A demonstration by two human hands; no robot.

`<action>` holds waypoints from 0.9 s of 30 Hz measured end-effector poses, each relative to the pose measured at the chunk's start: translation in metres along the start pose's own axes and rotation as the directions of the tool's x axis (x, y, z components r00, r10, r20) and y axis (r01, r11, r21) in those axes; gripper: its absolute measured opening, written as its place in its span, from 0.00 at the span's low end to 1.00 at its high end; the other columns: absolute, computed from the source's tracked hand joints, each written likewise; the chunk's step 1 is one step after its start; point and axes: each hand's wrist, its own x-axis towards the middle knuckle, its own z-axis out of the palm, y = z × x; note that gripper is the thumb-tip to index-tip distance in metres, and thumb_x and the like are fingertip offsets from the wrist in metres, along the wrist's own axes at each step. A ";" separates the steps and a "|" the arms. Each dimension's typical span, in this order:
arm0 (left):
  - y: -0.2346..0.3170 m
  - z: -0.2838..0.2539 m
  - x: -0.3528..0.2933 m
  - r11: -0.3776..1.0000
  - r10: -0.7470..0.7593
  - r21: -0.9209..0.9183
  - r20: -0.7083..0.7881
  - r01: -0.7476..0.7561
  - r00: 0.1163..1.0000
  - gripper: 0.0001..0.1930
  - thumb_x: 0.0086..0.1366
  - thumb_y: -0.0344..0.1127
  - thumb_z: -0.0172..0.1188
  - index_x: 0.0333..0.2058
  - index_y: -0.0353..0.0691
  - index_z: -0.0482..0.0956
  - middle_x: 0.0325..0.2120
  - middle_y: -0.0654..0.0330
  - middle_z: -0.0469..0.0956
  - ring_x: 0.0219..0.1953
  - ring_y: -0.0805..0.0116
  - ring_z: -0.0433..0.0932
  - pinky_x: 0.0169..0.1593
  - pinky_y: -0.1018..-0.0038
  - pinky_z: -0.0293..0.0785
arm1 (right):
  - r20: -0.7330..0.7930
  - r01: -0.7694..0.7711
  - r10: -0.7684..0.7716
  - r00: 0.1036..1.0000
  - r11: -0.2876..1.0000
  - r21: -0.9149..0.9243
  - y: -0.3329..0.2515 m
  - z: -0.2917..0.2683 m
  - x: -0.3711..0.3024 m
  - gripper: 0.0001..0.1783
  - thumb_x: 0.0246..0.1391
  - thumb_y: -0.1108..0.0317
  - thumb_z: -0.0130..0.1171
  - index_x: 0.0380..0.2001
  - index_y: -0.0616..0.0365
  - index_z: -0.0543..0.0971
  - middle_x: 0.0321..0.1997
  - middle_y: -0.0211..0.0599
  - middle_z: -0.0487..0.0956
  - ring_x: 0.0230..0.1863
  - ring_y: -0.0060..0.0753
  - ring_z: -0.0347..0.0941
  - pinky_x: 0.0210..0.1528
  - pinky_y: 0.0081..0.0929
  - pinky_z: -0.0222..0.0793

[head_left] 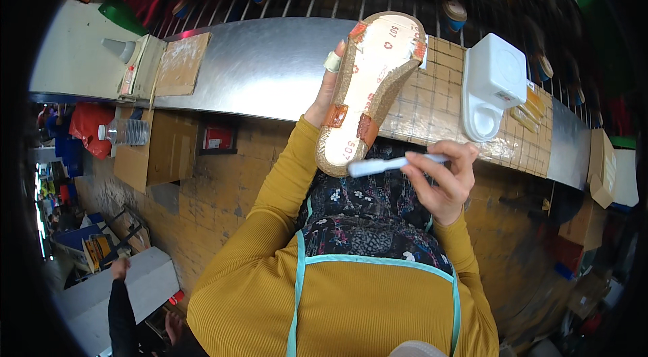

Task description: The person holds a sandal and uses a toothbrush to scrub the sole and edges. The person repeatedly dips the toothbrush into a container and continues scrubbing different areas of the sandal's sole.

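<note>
Nearest the viewer, mustard-yellow sleeves and a floral apron frame both hands. Right hand (445,178): fingers closed around a white marker-like tool (388,166), its tip touching the heel of a cork-edged sandal sole (371,87). Left hand (326,90): fingers wrapped behind the sole, holding it tilted above the metal tabletop (263,66). Beyond: a white plastic container (491,83).

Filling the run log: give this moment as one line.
left hand: holds cork-edged white sandal sole upright | right hand: holds white marker-like tool, tip at sole's lower end | behind: metal workbench, white plastic container
</note>
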 end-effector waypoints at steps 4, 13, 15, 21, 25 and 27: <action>-0.006 0.003 0.001 1.000 0.026 0.009 0.041 -0.026 0.999 0.41 0.64 0.67 0.47 0.62 0.38 0.62 0.54 0.50 0.72 0.53 0.66 0.77 0.52 0.73 0.80 | -0.061 -0.025 0.021 0.998 0.997 -0.068 0.005 0.008 0.002 0.15 0.36 0.65 0.76 0.33 0.48 0.86 0.35 0.27 0.75 0.33 0.22 0.67 0.45 0.28 0.48; -0.005 -0.010 0.002 0.995 -0.041 -0.087 0.044 0.045 0.998 0.40 0.64 0.67 0.47 0.62 0.38 0.62 0.55 0.47 0.71 0.49 0.59 0.79 0.46 0.65 0.82 | 0.044 -0.091 0.088 0.995 0.993 0.070 0.007 -0.007 -0.005 0.14 0.36 0.65 0.75 0.31 0.49 0.87 0.33 0.26 0.75 0.33 0.22 0.67 0.45 0.28 0.49; -0.006 -0.004 0.004 0.999 -0.012 -0.051 -0.027 0.011 1.000 0.40 0.65 0.66 0.46 0.62 0.39 0.61 0.55 0.46 0.71 0.48 0.57 0.80 0.43 0.61 0.84 | -0.014 -0.138 0.140 0.990 0.986 0.091 0.007 0.000 0.001 0.14 0.36 0.65 0.75 0.32 0.49 0.87 0.32 0.26 0.75 0.32 0.22 0.66 0.44 0.27 0.49; 0.001 0.006 0.002 0.987 0.080 0.146 -0.052 -0.072 0.995 0.42 0.63 0.68 0.48 0.62 0.37 0.63 0.55 0.50 0.72 0.53 0.67 0.76 0.53 0.73 0.78 | -0.022 0.004 -0.007 1.000 0.992 -0.124 0.001 0.004 0.005 0.15 0.36 0.65 0.76 0.32 0.49 0.86 0.31 0.26 0.76 0.31 0.22 0.66 0.42 0.28 0.48; 0.007 -0.007 -0.002 0.997 0.052 0.050 -0.043 -0.050 0.998 0.41 0.63 0.68 0.48 0.62 0.37 0.62 0.54 0.50 0.72 0.53 0.67 0.76 0.53 0.74 0.78 | 0.050 0.012 -0.012 0.999 1.000 -0.003 0.002 -0.003 -0.003 0.15 0.34 0.64 0.76 0.31 0.47 0.87 0.30 0.26 0.76 0.32 0.22 0.67 0.42 0.28 0.48; 0.007 -0.001 -0.004 0.999 0.034 -0.003 -0.062 -0.035 0.997 0.41 0.64 0.67 0.48 0.62 0.37 0.63 0.54 0.51 0.72 0.53 0.67 0.77 0.52 0.74 0.79 | 0.043 -0.006 0.002 0.999 0.997 0.074 0.004 -0.002 -0.003 0.14 0.34 0.64 0.76 0.30 0.47 0.87 0.32 0.26 0.75 0.33 0.23 0.67 0.43 0.29 0.49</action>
